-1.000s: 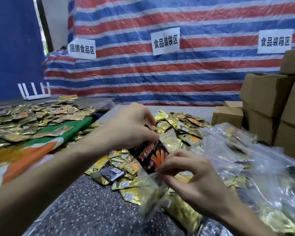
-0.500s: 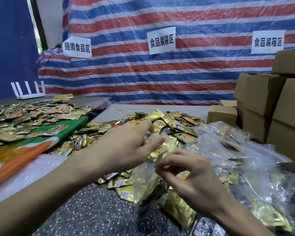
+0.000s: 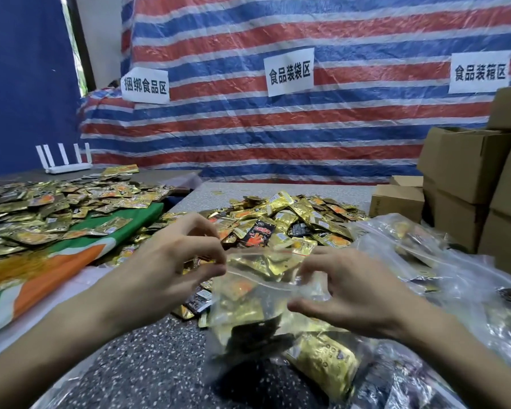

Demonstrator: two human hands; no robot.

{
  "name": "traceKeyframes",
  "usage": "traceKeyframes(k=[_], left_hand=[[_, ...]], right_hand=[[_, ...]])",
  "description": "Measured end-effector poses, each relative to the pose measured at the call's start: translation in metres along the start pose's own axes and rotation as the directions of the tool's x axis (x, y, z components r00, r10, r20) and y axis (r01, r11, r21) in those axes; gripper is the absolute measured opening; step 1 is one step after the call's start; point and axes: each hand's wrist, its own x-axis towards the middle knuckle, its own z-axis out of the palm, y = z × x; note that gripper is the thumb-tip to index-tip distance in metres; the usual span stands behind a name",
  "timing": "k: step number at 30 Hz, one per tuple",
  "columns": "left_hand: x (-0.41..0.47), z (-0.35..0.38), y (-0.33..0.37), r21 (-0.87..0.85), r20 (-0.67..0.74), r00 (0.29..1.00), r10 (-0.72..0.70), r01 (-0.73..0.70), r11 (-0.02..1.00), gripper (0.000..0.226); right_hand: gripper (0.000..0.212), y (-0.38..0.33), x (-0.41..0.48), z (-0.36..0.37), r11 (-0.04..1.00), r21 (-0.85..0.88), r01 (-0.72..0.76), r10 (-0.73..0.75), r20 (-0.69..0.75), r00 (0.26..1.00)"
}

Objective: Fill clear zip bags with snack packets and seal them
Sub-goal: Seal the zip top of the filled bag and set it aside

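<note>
Our left hand (image 3: 171, 261) pinches the zip bag (image 3: 257, 293) at nine o'clock, and our right hand (image 3: 351, 287) pinches it at three.

The left hand (image 3: 171, 261) has motion-blurred fingertips where they pinch a top corner of the zip bag (image 3: 248, 293). The right hand (image 3: 354, 290) covers the other corner, so whether the seal strip is pressed closed cannot be told. Inside, the packets (image 3: 257, 264) show only as gold and dark shapes, their print unreadable. The cardboard boxes (image 3: 466, 163) run off the right edge, the heap of filled bags (image 3: 455, 276) runs off the right and bottom, and the packet pile (image 3: 42, 214) runs off the left.
</note>
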Motion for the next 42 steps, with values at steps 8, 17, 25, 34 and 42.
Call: traceKeyframes(k=[8,17,25,34,42], left_hand=[[-0.013,-0.006,-0.019,-0.077,-0.143,0.988,-0.06,0.049,0.996,0.014],[-0.008,-0.009,-0.026,-0.425,-0.343,0.911,-0.228,0.066,0.903,0.027],[-0.005,0.006,-0.042,-0.528,-0.322,0.911,-0.259,0.055,0.848,0.025],[-0.005,0.022,-0.035,-0.45,-0.369,0.917,-0.151,-0.034,0.892,0.041],[0.001,0.029,-0.006,-0.409,-0.387,0.92,-0.068,-0.105,0.906,0.044]], right_hand=[[0.014,0.003,0.002,-0.007,0.975,0.183,0.124,-0.111,-0.08,0.991],[0.017,-0.006,0.009,-0.015,0.878,0.393,0.274,-0.107,-0.396,0.912],[0.026,0.003,0.008,-0.02,0.777,0.629,0.018,0.085,-0.133,0.987],[0.023,-0.005,0.014,-0.014,0.929,0.362,-0.069,0.121,-0.123,0.985],[0.037,-0.068,0.05,-0.008,0.976,0.16,0.151,-0.143,-0.058,0.988]])
